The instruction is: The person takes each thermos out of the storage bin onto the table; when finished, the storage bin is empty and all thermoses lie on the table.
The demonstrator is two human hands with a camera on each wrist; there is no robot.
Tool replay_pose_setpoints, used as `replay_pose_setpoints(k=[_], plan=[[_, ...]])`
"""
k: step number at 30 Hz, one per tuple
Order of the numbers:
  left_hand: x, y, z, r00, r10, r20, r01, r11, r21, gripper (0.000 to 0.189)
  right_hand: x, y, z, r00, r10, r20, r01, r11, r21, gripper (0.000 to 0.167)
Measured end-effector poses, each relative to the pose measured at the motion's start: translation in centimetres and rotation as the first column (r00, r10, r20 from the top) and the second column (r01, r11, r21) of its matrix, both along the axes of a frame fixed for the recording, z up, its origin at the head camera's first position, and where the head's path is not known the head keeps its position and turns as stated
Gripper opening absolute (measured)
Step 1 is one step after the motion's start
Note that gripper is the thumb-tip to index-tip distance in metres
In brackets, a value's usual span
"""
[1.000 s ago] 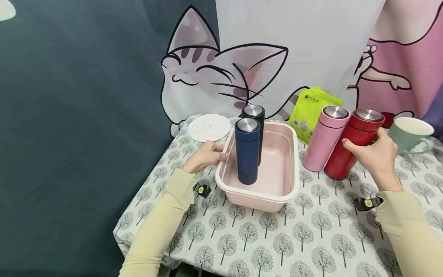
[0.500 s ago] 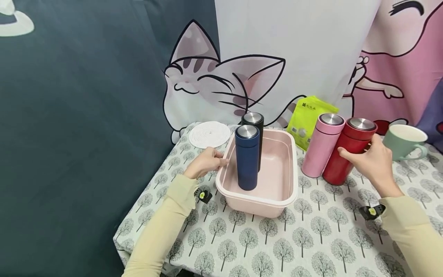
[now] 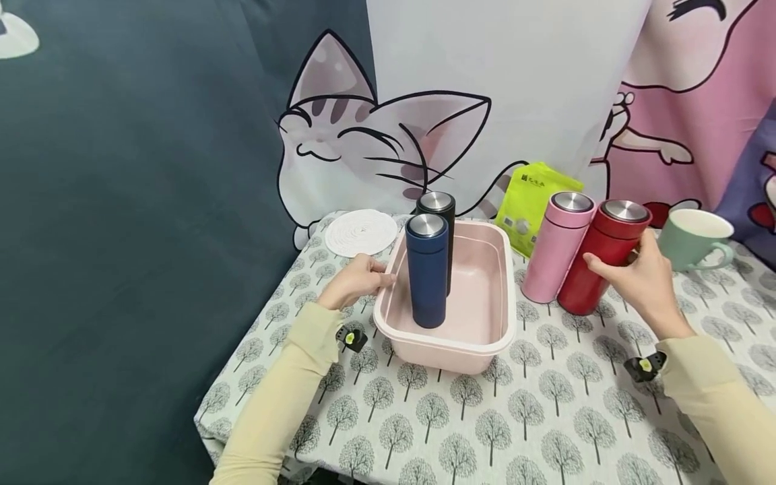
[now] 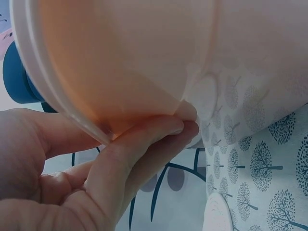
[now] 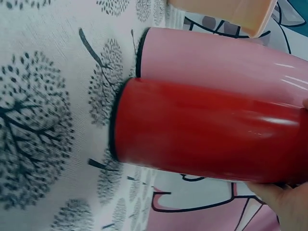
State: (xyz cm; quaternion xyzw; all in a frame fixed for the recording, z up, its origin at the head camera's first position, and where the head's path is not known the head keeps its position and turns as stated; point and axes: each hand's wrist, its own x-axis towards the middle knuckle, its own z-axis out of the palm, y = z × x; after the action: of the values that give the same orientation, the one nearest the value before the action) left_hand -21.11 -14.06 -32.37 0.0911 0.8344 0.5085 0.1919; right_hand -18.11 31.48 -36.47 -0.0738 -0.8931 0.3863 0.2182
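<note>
My left hand (image 3: 358,279) pinches the left rim of a pale pink plastic basin (image 3: 445,356), with the thumb over the inside and fingers (image 4: 144,139) under the outer edge. Inside the basin stand a navy blue thermos (image 3: 428,283) and, partly hidden behind it, a black thermos (image 3: 450,222). To the right, my right hand (image 3: 645,286) grips the upper body of a red thermos (image 3: 578,289), thumb on its near side. That red thermos stands right beside a pink thermos (image 3: 554,249), overlapping it in the right wrist view, its dark base at the tablecloth.
A green mug (image 3: 691,239) stands right of the red thermos. Behind the pink thermos leans a lime-yellow packet (image 3: 527,205). A white round woven mat (image 3: 360,232) lies back left on the tree-patterned tablecloth (image 3: 479,431). A printed cat curtain (image 3: 339,148) hangs close behind.
The head view has shifted slightly, moving everything in frame. Both hands keep their grips on the basin rim and the red thermos, which shows no clear movement against the pink one.
</note>
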Motion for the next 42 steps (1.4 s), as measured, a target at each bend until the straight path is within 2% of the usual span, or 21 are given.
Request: replay_pose_setpoints(k=[4, 7, 11, 14, 16, 18, 20, 24, 26, 28, 30, 32, 33, 36, 42], plan=[[0.0, -0.1, 0.0, 1.0, 0.001, -0.011, -0.001, 1.0, -0.012, 0.026, 0.2, -0.2, -0.4, 0.998, 0.054, 0.037, -0.05, 0.995, -0.085, 0.074], [0.1, -0.2, -0.1, 1.0, 0.008, -0.018, -0.008, 1.0, -0.021, 0.024, 0.7, -0.5, -0.7, 0.997, 0.069, 0.027, -0.063, 0.983, -0.174, 0.084], [0.1, -0.2, -0.1, 1.0, -0.002, -0.03, 0.002, 1.0, -0.008, 0.023, 2.2, -1.1, 0.1, 0.999, -0.015, -0.05, 0.0, 0.958, -0.286, 0.093], [0.2, -0.3, -0.2, 0.999, -0.007, -0.031, 0.008, 1.0, 0.008, 0.025, 3.6, -1.8, 1.1, 0.988, -0.105, -0.113, 0.059, 0.933, -0.355, 0.089], [0.3, -0.3, -0.3, 1.0, -0.006, -0.03, 0.006, 1.0, 0.023, 0.026, 4.6, -2.2, 1.7, 0.976, -0.139, -0.169, 0.061, 0.915, -0.398, 0.085], [0.2, -0.2, -0.2, 1.0, -0.003, -0.027, 0.004, 0.999, 0.035, 0.027, 5.4, -2.8, 2.3, 0.963, -0.147, -0.225, 0.034, 0.898, -0.438, 0.081], [0.2, -0.1, -0.2, 1.0, -0.004, -0.019, 0.004, 0.999, 0.044, 0.028, 6.2, -3.6, 2.7, 0.951, -0.127, -0.282, -0.029, 0.87, -0.492, 0.078], [0.0, -0.1, -0.2, 1.0, 0.003, 0.003, -0.003, 0.999, 0.049, 0.028, 7.1, -5.7, 3.2, 0.941, -0.011, -0.337, -0.175, 0.84, -0.514, 0.077], [-0.1, -0.1, -0.3, 1.0, 0.01, 0.004, -0.01, 0.999, 0.034, 0.028, 6.9, -7.0, 3.4, 0.938, 0.078, -0.338, -0.247, 0.834, -0.494, 0.077], [-0.2, -0.1, -0.3, 1.0, 0.018, 0.008, -0.018, 0.999, 0.027, 0.027, 6.4, -8.4, 3.4, 0.942, 0.151, -0.3, -0.271, 0.869, -0.413, 0.075], [-0.2, 0.1, -0.1, 1.0, 0.021, 0.012, -0.021, 1.0, 0.022, 0.027, 5.7, -9.8, 3.5, 0.947, 0.206, -0.248, -0.288, 0.886, -0.363, 0.074], [-0.2, 0.2, -0.1, 1.0, 0.018, 0.013, -0.018, 1.0, 0.019, 0.027, 4.8, -11.2, 3.5, 0.949, 0.248, -0.194, -0.303, 0.885, -0.352, 0.074], [-0.2, 0.2, -0.1, 1.0, 0.017, 0.02, -0.018, 1.0, 0.025, 0.027, 4.4, -12.0, 3.5, 0.951, 0.263, -0.164, -0.304, 0.895, -0.326, 0.075], [-0.2, 0.2, -0.2, 0.999, 0.013, 0.031, -0.015, 0.999, 0.039, 0.027, 3.1, -14.0, 3.5, 0.938, 0.321, -0.129, -0.346, 0.869, -0.353, 0.076], [-0.2, -0.1, -0.1, 0.999, 0.002, 0.034, -0.004, 0.999, 0.05, 0.029, 1.6, -17.3, 4.2, 0.893, 0.445, -0.063, -0.432, 0.812, -0.391, 0.08]])
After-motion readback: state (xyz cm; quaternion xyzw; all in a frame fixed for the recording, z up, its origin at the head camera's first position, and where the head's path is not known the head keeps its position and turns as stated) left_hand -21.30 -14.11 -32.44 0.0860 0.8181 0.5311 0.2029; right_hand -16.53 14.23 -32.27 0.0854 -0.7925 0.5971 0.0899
